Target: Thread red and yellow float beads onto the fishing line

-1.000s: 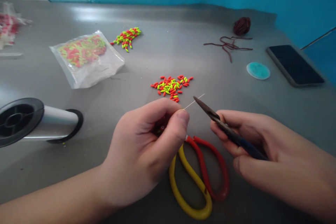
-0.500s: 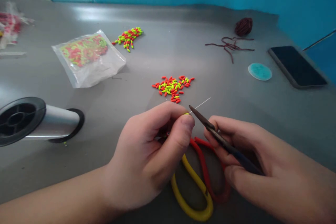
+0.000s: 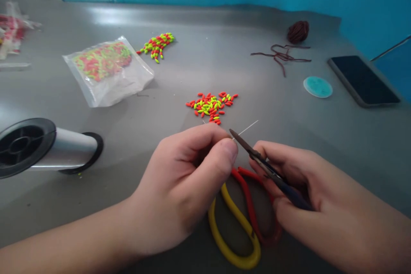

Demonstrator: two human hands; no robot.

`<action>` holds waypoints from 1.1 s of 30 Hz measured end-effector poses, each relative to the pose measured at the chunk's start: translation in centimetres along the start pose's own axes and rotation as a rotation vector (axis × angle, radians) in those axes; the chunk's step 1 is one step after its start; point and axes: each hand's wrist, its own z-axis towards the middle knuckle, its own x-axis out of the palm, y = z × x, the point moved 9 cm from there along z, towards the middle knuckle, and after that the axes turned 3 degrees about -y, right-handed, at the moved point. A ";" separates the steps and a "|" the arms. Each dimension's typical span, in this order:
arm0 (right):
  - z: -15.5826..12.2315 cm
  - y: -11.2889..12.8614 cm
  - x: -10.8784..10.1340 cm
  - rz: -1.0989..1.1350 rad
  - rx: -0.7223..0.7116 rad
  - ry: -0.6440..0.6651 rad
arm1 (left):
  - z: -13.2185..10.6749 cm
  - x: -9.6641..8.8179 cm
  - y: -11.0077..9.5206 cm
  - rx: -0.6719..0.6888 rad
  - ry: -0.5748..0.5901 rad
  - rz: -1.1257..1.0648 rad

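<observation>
My left hand [image 3: 195,180] is closed, thumb and forefinger pinching a thin pale thread [image 3: 248,126] whose free end sticks out up and to the right. What else lies inside that hand is hidden. Wrapped in my right hand [image 3: 308,188] is a pair of small scissors [image 3: 253,153] with dark, rusty blades and a dark blue handle part. The blade tips lie across the thread, close to my left thumb. Just beyond my left hand lies a loose pile of red and yellow-green beads [image 3: 208,105]. Below both hands are red and yellow looped handles [image 3: 236,244], partly covered.
A spool [image 3: 67,147] stands at the left, with a clear bag of beads [image 3: 105,68] behind it. A second bead pile [image 3: 159,45] lies farther back. On the right are a dark yarn ball [image 3: 298,32], yarn pieces [image 3: 282,55], a turquoise disc [image 3: 317,87] and a phone [image 3: 364,81].
The scissors' tips have shifted slightly left along the thread towards my left thumb, and the blades look a little closer together. The yellow-green bit at my left fingertips is now hidden.
</observation>
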 end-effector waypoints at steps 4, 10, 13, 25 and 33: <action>0.2 0.1 0.3 0.037 0.017 0.023 | 0.2 -0.7 -0.4 0.021 -0.054 0.081; 0.0 -0.7 0.3 0.125 0.095 0.006 | -0.7 -1.3 -2.4 0.251 -0.177 0.387; 0.0 -0.2 0.4 0.175 0.019 -0.025 | -1.2 -1.1 -2.9 0.340 -0.180 0.466; 0.0 -1.3 -1.0 0.086 0.026 -0.121 | -0.5 -1.5 -2.2 0.286 -0.048 0.564; -1.1 -0.4 -1.5 0.130 0.092 -0.185 | -1.1 -1.6 -2.3 0.385 -0.069 0.602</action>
